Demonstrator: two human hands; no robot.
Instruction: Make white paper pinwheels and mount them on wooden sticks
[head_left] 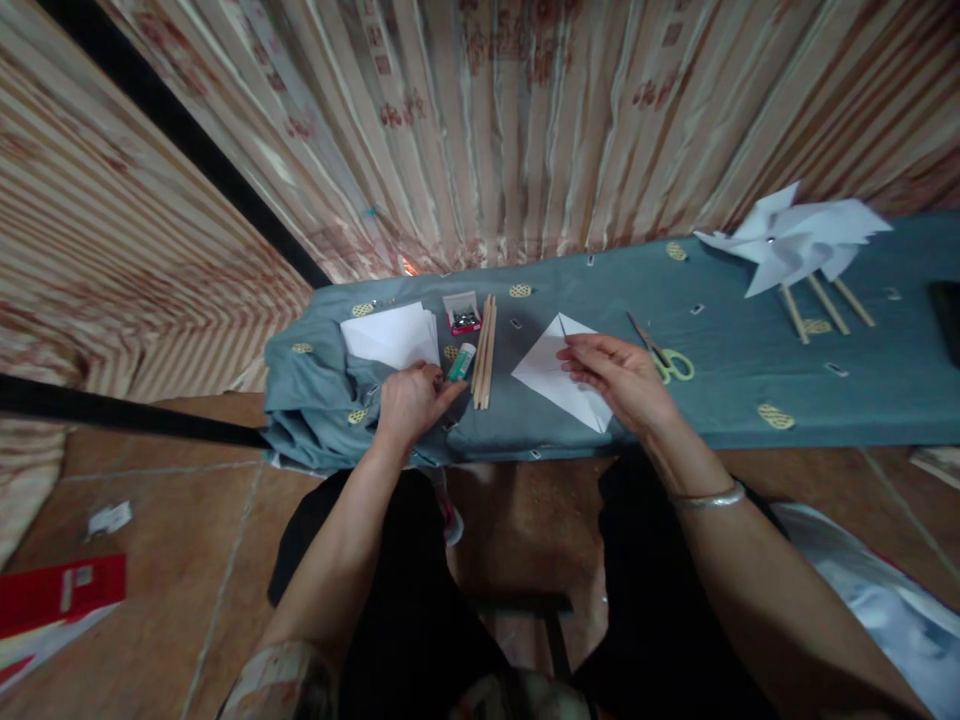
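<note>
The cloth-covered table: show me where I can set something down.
The widest bare cloth lies between the scissors and the pinwheels, continuing below them toward the near edge. Only a narrow gap separates wooden sticks from folded paper. The left is crowded: paper stack, open box, green tube, left hand.

Patterned curtain [525, 120], brown tiled floor [165, 520]
</note>
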